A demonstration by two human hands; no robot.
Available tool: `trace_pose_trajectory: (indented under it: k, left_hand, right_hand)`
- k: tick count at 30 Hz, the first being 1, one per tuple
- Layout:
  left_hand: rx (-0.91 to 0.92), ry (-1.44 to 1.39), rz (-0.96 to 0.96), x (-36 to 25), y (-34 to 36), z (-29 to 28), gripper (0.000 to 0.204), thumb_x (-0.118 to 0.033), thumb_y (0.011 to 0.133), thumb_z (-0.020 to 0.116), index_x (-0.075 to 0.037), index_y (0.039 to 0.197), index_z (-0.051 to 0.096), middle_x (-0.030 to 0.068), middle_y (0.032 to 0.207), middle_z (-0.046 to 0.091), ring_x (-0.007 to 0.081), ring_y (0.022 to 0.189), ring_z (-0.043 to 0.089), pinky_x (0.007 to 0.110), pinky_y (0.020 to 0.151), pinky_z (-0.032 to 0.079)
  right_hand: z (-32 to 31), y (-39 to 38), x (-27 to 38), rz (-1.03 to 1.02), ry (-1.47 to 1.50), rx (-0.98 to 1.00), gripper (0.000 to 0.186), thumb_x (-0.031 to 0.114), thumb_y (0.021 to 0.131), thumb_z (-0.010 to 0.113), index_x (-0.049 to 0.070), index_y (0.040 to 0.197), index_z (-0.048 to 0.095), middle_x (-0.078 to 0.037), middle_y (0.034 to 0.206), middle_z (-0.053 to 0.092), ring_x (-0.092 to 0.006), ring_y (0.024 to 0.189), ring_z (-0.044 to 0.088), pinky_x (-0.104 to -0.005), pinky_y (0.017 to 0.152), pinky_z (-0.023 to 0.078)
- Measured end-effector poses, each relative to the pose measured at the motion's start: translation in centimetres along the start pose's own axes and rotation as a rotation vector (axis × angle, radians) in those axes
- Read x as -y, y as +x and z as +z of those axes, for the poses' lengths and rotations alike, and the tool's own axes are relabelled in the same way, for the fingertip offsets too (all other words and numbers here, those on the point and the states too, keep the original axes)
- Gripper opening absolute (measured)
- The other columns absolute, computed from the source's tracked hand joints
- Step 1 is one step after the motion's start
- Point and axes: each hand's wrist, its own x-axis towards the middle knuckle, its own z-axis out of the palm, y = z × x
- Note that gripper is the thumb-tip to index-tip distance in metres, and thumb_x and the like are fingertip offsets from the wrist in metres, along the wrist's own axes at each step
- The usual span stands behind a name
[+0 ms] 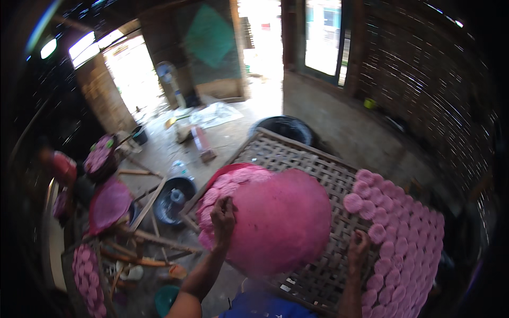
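Observation:
My left hand [222, 214] grips the near left edge of a large pink round tray or sheet [278, 220], slightly blurred, which covers part of a pile of pink discs [233, 177] in a red-rimmed tray at the left of a woven slatted rack [299, 159]. Rows of similar pink discs [400, 246] cover the rack's right side. My right hand [359, 244] is curled over the bare lattice just left of those rows; what its fingers hold, if anything, I cannot make out.
At left stand a pink basin [111, 204], a container of discs [98, 156], a blurred red shape, possibly a person [62, 169], sticks [138, 254], a blue tub [163, 201] and another disc-covered rack [87, 275]. Behind the rack are a black tub [281, 127] and doorways.

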Motion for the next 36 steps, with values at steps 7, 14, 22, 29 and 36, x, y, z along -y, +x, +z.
trace_pose_trajectory:
  k: [7, 14, 22, 29, 36]
  left_hand:
    - [-0.703, 0.219, -0.112, 8.6, 9.2, -20.7, 0.033, -0.025, 0.108, 0.06, 0.006, 0.103, 0.071, 0.0195, 0.083, 0.071, 0.0307, 0.073, 0.064, 0.044, 0.073, 0.05]
    - [-1.328, 0.534, -0.43, 17.1, 16.4, -42.9, 0.038, -0.029, 0.107, 0.056, 0.004, 0.114, 0.072, 0.0259, 0.103, 0.076, 0.0404, 0.098, 0.074, 0.05, 0.082, 0.056]
    - [-1.756, 0.614, -0.477, 28.2, 18.5, -60.3, 0.036, -0.028, 0.107, 0.054, 0.001, 0.12, 0.073, 0.0219, 0.119, 0.075, 0.038, 0.105, 0.074, 0.046, 0.093, 0.057]
    - [-1.428, 0.833, -0.542, 34.3, 17.2, -61.3, 0.031, -0.018, 0.105, 0.056, 0.0, 0.124, 0.073, 0.0185, 0.121, 0.075, 0.034, 0.109, 0.072, 0.043, 0.098, 0.055]
    - [-0.978, 0.667, -0.097, 29.1, 12.1, -40.5, 0.03, -0.009, 0.103, 0.058, -0.001, 0.127, 0.073, 0.0151, 0.124, 0.075, 0.03, 0.112, 0.071, 0.041, 0.103, 0.053]
  right_hand:
    - [0.3, -0.3, -2.1, -0.128, -0.135, 0.063, 0.026, 0.019, 0.099, 0.075, -0.001, 0.114, 0.07, -0.019, 0.118, 0.07, -0.0372, 0.115, 0.064, -0.0471, 0.104, 0.049]
    - [1.7, 0.2, -3.8, -0.148, -0.296, 0.07, 0.027, 0.019, 0.1, 0.073, -0.003, 0.115, 0.069, -0.019, 0.121, 0.069, -0.0386, 0.117, 0.063, -0.0494, 0.105, 0.047]
    - [3.0, -0.1, -3.8, -0.125, -0.421, 0.053, 0.028, 0.018, 0.094, 0.077, -0.002, 0.113, 0.07, -0.021, 0.123, 0.067, -0.0403, 0.121, 0.06, -0.0509, 0.108, 0.045]
    - [6.6, -3.8, 8.0, -0.189, -0.31, -0.005, 0.035, 0.022, 0.092, 0.078, 0.001, 0.119, 0.072, -0.018, 0.124, 0.071, -0.037, 0.12, 0.065, -0.0473, 0.108, 0.048]
    - [13.3, -4.8, 24.3, -0.397, -0.241, 0.208, 0.044, 0.034, 0.084, 0.088, 0.008, 0.118, 0.077, -0.01, 0.115, 0.076, -0.0304, 0.111, 0.068, -0.0454, 0.102, 0.05]
